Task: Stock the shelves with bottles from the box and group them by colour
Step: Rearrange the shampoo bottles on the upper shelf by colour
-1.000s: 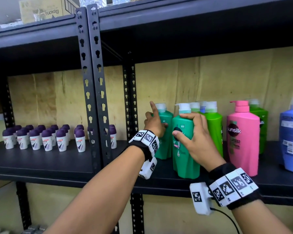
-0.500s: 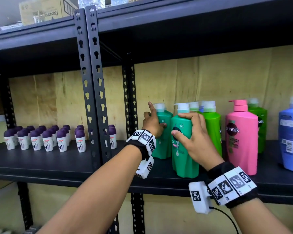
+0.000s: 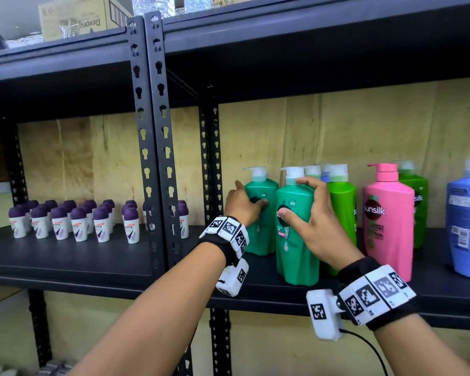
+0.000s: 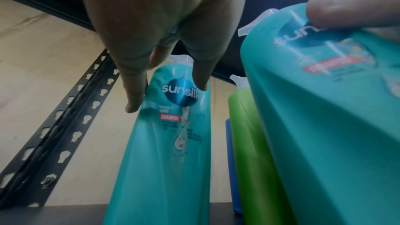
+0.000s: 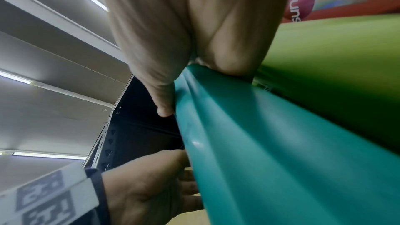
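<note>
Two teal pump bottles stand at the left end of the right-hand shelf bay. My right hand (image 3: 296, 198) grips the front teal bottle (image 3: 296, 253), fingers over its shoulder and thumb on the label; the same bottle (image 5: 281, 143) fills the right wrist view. My left hand (image 3: 250, 194) holds the rear teal bottle (image 3: 266, 232) near its top, thumb on the front, index finger raised along its left edge. The left wrist view shows that rear bottle (image 4: 168, 160) upright between my fingers (image 4: 134, 102). The box is out of view.
Right of the teal pair stand light green bottles (image 3: 342, 207), a pink bottle (image 3: 388, 226), another green one (image 3: 418, 207) and a large blue bottle (image 3: 467, 226). A black upright post (image 3: 152, 131) splits the shelf (image 3: 92, 261); several purple-capped roll-ons (image 3: 79, 223) fill the left bay.
Both hands stay on their teal bottles in the same places; only the head view has shifted slightly.
</note>
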